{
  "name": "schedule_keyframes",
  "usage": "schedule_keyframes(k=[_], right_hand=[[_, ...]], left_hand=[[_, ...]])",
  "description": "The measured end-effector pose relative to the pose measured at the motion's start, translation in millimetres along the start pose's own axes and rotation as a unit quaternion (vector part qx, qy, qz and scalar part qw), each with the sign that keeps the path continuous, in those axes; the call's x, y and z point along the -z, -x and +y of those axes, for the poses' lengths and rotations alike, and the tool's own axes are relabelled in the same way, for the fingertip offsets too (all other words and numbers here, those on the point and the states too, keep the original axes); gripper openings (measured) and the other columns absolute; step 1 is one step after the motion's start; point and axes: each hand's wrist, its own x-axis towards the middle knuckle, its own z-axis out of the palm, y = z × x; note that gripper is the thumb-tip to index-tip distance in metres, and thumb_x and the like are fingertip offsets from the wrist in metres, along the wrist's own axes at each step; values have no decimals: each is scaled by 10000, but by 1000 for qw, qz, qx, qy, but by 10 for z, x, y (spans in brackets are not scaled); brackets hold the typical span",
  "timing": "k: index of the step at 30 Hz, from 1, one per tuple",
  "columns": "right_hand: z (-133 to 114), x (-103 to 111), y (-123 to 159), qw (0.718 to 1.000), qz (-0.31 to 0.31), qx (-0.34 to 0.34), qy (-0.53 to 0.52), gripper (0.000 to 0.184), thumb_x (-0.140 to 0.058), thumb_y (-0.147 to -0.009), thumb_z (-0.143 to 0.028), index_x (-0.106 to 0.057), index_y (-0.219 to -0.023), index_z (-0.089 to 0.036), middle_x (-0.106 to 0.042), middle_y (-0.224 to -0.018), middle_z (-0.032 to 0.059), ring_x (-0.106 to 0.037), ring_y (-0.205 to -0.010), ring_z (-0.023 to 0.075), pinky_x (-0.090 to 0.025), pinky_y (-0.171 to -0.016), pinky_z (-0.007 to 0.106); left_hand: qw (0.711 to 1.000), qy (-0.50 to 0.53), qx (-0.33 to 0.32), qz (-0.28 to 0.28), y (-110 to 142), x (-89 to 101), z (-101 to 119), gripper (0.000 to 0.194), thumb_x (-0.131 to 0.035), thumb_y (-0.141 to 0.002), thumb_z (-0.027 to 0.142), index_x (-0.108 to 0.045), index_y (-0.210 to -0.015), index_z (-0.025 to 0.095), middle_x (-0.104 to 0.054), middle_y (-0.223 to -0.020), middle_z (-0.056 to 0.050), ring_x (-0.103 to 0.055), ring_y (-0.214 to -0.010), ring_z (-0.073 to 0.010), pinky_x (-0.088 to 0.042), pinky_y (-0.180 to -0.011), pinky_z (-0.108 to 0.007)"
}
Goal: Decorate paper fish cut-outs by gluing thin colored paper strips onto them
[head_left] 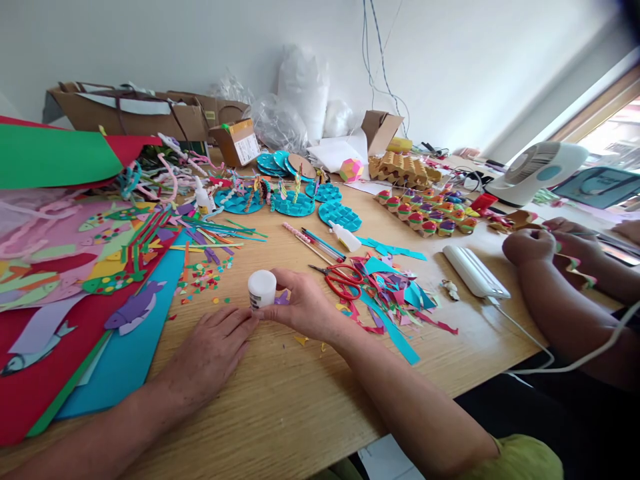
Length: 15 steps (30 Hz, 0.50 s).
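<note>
A small white round container (261, 288) with a printed label stands at the middle of the wooden table (280, 420). My right hand (306, 305) grips it from the right, thumb at the near side and index finger behind. My left hand (213, 350) lies flat on the table with its fingers stretched out, the tips close to the container's base. Whether they touch it I cannot tell. A purple paper piece (283, 298) shows beside the container. Red-handled scissors (344, 283) lie beyond my right wrist, next to a heap of paper scraps (395, 287).
Coloured sheets with paper fish (135, 308) cover the left side. Behind are glue bottles (345, 237), turquoise discs (295, 203) and painted egg cartons (425, 213). At right are a white power bank (475, 272) with a cable, a fan (537, 173) and another person's hands (529, 247).
</note>
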Motion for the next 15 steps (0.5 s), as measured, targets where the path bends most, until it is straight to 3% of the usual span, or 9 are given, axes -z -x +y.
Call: schedule_keyframes(k=[15], right_hand=[[40,170,17,999,9,-24,30,196,-704,-667,-254,-574,-775,-154,-604,-749,-8,-532,-708,129,-380,-639,226]], left_hand=[[1000,-16,-7,0,-4,7,-2,344,-274,-910,203,-596,-1023,166,-659,-1030,-49,-588,-949,-191,-488,-820,-362]])
